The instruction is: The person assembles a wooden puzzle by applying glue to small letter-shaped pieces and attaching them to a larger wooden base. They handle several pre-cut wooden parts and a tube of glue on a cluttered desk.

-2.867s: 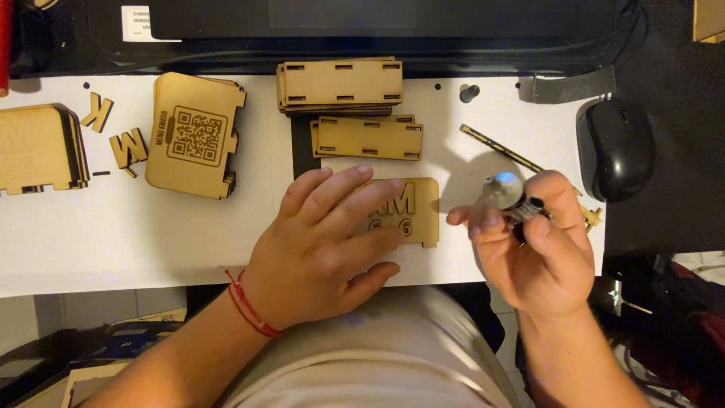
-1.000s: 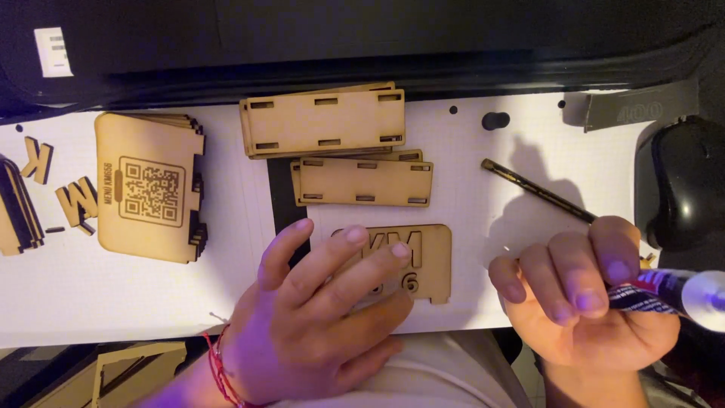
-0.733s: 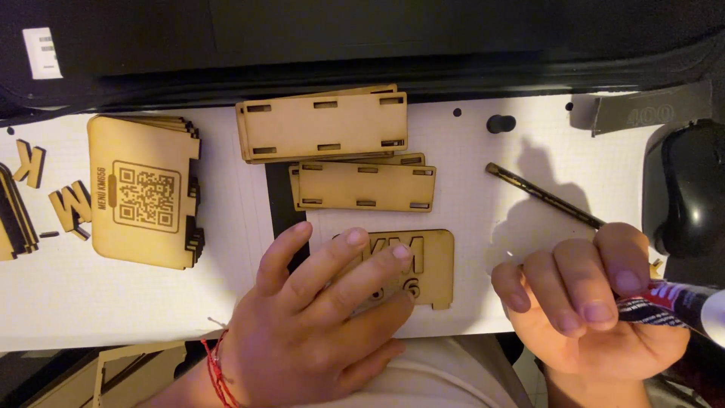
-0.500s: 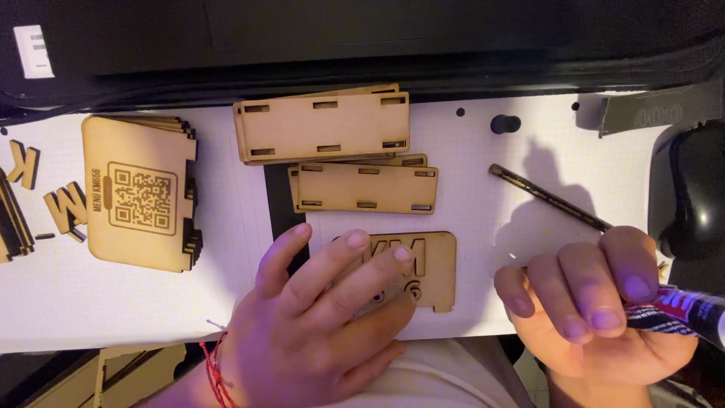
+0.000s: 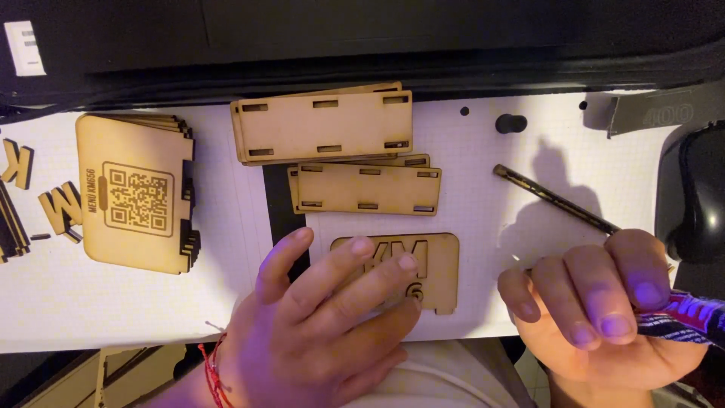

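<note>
On the white table (image 5: 151, 302), flat tan wooden plaque (image 5: 442, 268) with cut-out letters, left hand (image 5: 325, 325) spread flat on it, right hand (image 5: 604, 310) pinching a tube (image 5: 691, 321)

Left hand (image 5: 317, 332) flat on wooden plaque (image 5: 423, 268), right hand (image 5: 604, 317) gripping glue tube (image 5: 683, 317)

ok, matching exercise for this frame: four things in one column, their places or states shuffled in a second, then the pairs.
1. small tan wooden plate with cut-out letters
2. tan wooden panel with square code
3. thin dark pencil
4. striped tube

A. held in right hand
B. lying loose on white mat
C. under left hand
D. atop stack, far left

Pairs: 1-C, 2-D, 3-B, 4-A
</note>
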